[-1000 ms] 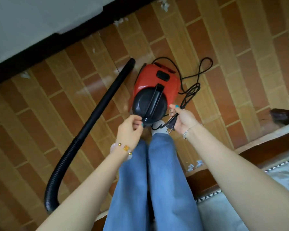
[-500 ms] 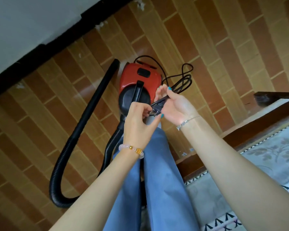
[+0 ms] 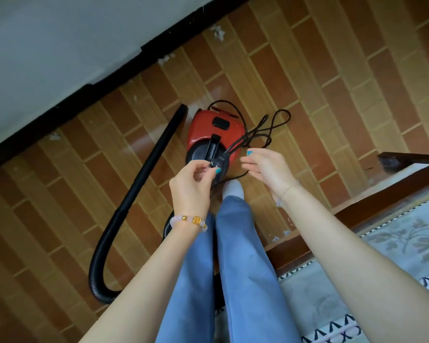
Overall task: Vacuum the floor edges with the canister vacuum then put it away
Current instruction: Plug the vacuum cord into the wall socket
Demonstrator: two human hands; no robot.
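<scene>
The red canister vacuum (image 3: 214, 134) sits on the floor (image 3: 332, 70) just beyond my feet, its black hose (image 3: 134, 199) looping out to my left and its nozzle end lying near the dark skirting (image 3: 84, 95). My left grip (image 3: 193, 184) is pinched shut on the plug end of the power cord (image 3: 263, 132), right above the vacuum's handle; the rest of the cord lies in loose loops beside the red body. My right grip (image 3: 265, 167) is open and holds nothing, with a strand of cord passing just under it. White scraps (image 3: 217, 33) lie along the wall edge, so I judge the vacuuming is undone and I am only readying the plug. The floor is brown tile; a patterned mat (image 3: 394, 243) on a wooden step lies at my right.
</scene>
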